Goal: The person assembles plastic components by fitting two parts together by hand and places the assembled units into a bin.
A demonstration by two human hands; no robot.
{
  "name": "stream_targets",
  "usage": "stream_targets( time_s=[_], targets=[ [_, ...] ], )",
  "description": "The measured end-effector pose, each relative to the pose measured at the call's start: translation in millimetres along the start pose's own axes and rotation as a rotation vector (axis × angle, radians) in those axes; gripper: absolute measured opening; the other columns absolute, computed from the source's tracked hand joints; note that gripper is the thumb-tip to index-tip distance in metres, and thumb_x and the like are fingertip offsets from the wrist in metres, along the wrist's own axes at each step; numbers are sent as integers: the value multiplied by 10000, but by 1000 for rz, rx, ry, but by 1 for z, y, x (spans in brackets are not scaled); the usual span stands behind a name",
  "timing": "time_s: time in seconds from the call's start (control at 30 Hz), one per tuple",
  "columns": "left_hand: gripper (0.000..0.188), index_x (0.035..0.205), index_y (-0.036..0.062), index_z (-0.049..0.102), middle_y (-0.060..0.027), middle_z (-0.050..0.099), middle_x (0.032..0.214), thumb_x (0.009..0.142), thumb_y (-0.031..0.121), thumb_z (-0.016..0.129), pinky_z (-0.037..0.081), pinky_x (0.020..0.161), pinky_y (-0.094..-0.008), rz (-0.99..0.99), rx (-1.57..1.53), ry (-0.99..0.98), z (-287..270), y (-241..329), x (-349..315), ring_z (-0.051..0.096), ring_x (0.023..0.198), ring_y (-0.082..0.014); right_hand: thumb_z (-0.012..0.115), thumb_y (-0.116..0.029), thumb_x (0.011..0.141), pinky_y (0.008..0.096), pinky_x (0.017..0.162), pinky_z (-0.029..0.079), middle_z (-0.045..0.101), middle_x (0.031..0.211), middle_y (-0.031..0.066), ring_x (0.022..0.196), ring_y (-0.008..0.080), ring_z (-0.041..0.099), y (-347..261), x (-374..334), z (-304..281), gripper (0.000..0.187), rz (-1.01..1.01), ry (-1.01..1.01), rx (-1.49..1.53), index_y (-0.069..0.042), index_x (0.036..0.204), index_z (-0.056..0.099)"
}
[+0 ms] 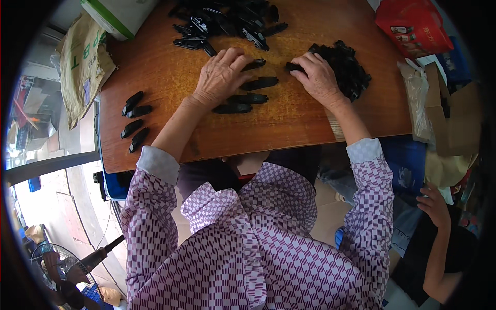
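Note:
On the wooden table [170, 98], my left hand [221, 76] is closed, thumb and fingers round the near end of a long black plastic piece [255, 64]. Its other end sticks out toward the right. Across a short gap, my right hand [316, 77] pinches a small black part [293, 67], partly covered by the fingertips. Several more long black pieces [260, 83] lie in a column just below my left hand. Right beside my right hand is a heap of small black parts [346, 67].
A large pile of glossy black pieces [222, 23] covers the table's far side. Several black pieces [138, 111] lie at the left. A red bag [413, 28] and cardboard box [460, 119] stand right. A fan [59, 263] is lower left; another person's arm [436, 222] shows at right.

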State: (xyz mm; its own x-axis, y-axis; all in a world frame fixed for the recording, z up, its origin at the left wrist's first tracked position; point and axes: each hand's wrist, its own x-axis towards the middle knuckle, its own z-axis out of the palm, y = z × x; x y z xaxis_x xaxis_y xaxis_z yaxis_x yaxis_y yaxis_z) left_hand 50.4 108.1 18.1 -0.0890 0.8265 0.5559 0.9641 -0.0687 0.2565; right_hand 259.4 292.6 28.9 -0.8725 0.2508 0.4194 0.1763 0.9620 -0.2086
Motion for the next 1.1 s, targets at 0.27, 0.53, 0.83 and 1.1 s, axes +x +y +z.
stream_targets(
  time_s=[0.27, 0.53, 0.83, 1.1],
  targets=[
    [232, 1023, 80, 659, -75, 580, 1008, 870, 255, 671, 479, 892, -413, -178, -48, -172, 8, 0, 2, 567, 1044, -288, 699, -198, 884, 385, 712, 523, 641, 850, 78, 795, 281, 632, -13, 22, -8, 201, 43, -123, 153, -60, 1014, 629],
    [224, 1018, 66, 662, -67, 595, 990, 850, 213, 686, 487, 869, -407, -189, -132, -155, 11, 0, 5, 588, 1008, -287, 677, -245, 904, 397, 630, 551, 658, 739, 89, 715, 272, 679, -28, 45, -13, 222, -39, -407, 25, -71, 866, 545],
    [222, 1015, 61, 660, -75, 593, 956, 840, 193, 691, 489, 859, -408, -210, -210, -226, 5, 3, 9, 593, 984, -291, 677, -194, 896, 432, 663, 523, 642, 757, 130, 754, 326, 666, -30, 45, 15, 188, -67, -314, 182, -50, 946, 568],
    [237, 1084, 106, 663, -56, 600, 1045, 864, 191, 681, 494, 902, -400, -441, -427, -218, 2, -5, 28, 583, 1049, -279, 694, -129, 864, 397, 738, 574, 658, 1013, 109, 899, 269, 673, 14, 42, -24, 221, -112, -178, -74, -69, 1060, 610]
  ],
)
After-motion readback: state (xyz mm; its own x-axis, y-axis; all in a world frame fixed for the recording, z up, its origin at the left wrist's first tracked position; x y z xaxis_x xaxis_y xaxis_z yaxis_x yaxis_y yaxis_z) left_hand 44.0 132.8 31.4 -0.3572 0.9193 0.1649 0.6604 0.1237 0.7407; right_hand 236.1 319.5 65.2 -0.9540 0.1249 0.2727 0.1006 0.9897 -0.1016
